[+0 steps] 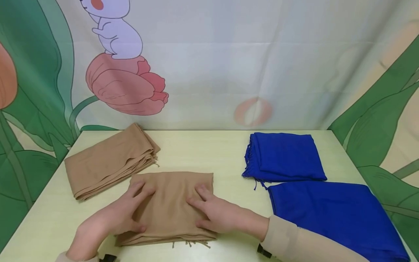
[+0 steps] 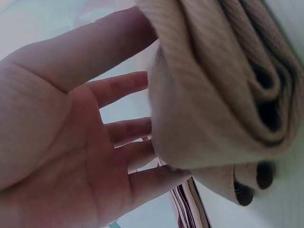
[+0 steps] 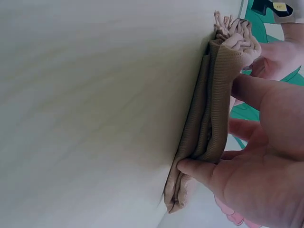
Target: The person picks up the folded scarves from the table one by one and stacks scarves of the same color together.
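Note:
A folded brown scarf [image 1: 171,203] with short tassels along its near edge lies at the front middle of the table. My left hand [image 1: 121,213] rests on its left side, fingers spread and thumb near the front corner. On the right side, my right hand [image 1: 217,214] lies with spread fingertips touching the top. Thick layered folds of the scarf [image 2: 204,95] show up close in the left wrist view, where the fingers reach along its edge. In the right wrist view, one fingertip [image 3: 187,166] touches the scarf's layered side.
Another folded brown scarf [image 1: 108,163] lies at an angle at the back left. A folded blue scarf [image 1: 288,156] with tassels sits at the back right, and a larger folded blue cloth [image 1: 330,214] is in front of it. A printed curtain [image 1: 209,72] hangs behind the table [image 1: 199,149].

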Action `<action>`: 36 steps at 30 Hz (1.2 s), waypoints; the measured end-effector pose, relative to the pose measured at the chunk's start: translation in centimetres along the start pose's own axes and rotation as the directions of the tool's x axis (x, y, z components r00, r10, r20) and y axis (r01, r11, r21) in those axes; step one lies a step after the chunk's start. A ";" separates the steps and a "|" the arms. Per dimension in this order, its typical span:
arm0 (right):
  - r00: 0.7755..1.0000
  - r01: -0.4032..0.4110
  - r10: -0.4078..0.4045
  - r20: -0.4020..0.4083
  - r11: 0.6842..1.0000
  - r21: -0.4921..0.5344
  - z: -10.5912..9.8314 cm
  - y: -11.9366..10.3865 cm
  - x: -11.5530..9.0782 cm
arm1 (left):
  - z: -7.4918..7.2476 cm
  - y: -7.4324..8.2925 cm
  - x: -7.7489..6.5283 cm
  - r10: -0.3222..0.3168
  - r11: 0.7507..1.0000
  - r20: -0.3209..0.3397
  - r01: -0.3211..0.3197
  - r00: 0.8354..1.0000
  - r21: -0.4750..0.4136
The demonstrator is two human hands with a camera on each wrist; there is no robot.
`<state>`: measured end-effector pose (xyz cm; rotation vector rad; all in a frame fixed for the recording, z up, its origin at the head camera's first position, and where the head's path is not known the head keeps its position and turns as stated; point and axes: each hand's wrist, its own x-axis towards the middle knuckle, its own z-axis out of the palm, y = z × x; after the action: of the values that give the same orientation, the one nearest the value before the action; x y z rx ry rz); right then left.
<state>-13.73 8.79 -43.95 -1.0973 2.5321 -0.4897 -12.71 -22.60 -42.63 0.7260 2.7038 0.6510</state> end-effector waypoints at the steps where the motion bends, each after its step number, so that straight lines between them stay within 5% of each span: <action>1: 1.000 -0.002 0.002 0.002 1.000 -0.005 0.1 -0.2 0.0 | 0.0 0.0 -0.1 -0.005 1.000 0.003 0.005 1.000 -0.003; 22: 0.998 0.057 -0.053 0.028 0.987 -0.153 1.2 -2.4 0.4 | 0.3 -1.0 -2.6 -0.055 0.998 -0.020 0.054 0.998 -0.018; 30: 0.998 0.060 -0.058 0.039 0.997 -0.045 0.1 -2.1 0.1 | 0.0 -1.0 -2.5 -0.076 0.997 -0.035 0.076 0.997 0.002; 36: 0.998 0.066 -0.066 -0.018 0.998 -0.017 -0.8 -1.3 0.3 | -0.8 -1.3 -1.9 -0.031 0.997 -0.126 0.040 0.992 0.073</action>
<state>-13.43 7.84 -42.75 -1.1908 2.5265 -0.4993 -11.94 -24.96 -42.29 0.6748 2.8622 0.6076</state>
